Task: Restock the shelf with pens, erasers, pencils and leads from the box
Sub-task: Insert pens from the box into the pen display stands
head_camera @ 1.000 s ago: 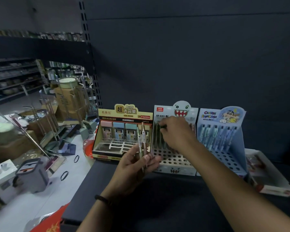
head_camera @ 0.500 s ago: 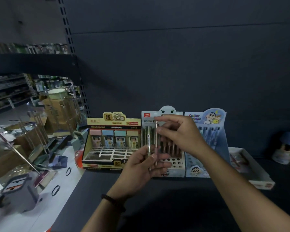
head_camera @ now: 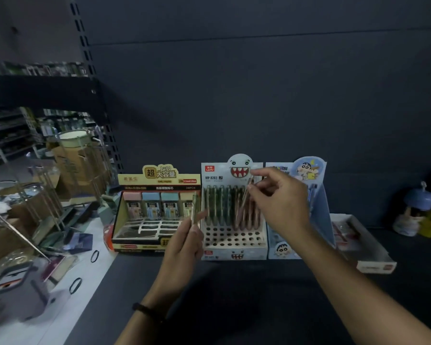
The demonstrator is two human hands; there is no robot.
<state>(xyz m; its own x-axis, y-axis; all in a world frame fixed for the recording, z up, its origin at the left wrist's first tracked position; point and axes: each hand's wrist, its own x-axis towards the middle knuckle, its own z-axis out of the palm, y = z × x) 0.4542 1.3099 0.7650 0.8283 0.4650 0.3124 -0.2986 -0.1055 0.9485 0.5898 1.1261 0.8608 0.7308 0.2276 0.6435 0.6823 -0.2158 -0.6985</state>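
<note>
Three display boxes stand in a row on the dark shelf (head_camera: pixel 234 295). The middle one, a white monster-face pencil display (head_camera: pixel 234 240), has several pencils upright in its back rows and open holes in front. My right hand (head_camera: pixel 281 202) pinches a pinkish pencil (head_camera: pixel 244 202) by its top, tilted over the display's right side. My left hand (head_camera: pixel 184 245) holds one greenish pencil (head_camera: pixel 194 207) upright in front of the gap between the yellow lead box (head_camera: pixel 157 185) and the monster display. A blue cartoon pen display (head_camera: pixel 319 215) stands to the right, partly behind my right hand.
A low white tray box (head_camera: pixel 363 247) lies on the shelf at the right, with small figurines (head_camera: pixel 413 210) beyond it. Left of the shelf edge, the floor holds cardboard boxes (head_camera: pixel 77 165), metal racks and loose clutter. The shelf's back panel rises behind the displays.
My right hand took a pencil from my left hand and carried it right, over the monster display. My left hand now holds one pencil. The camera view shifted.
</note>
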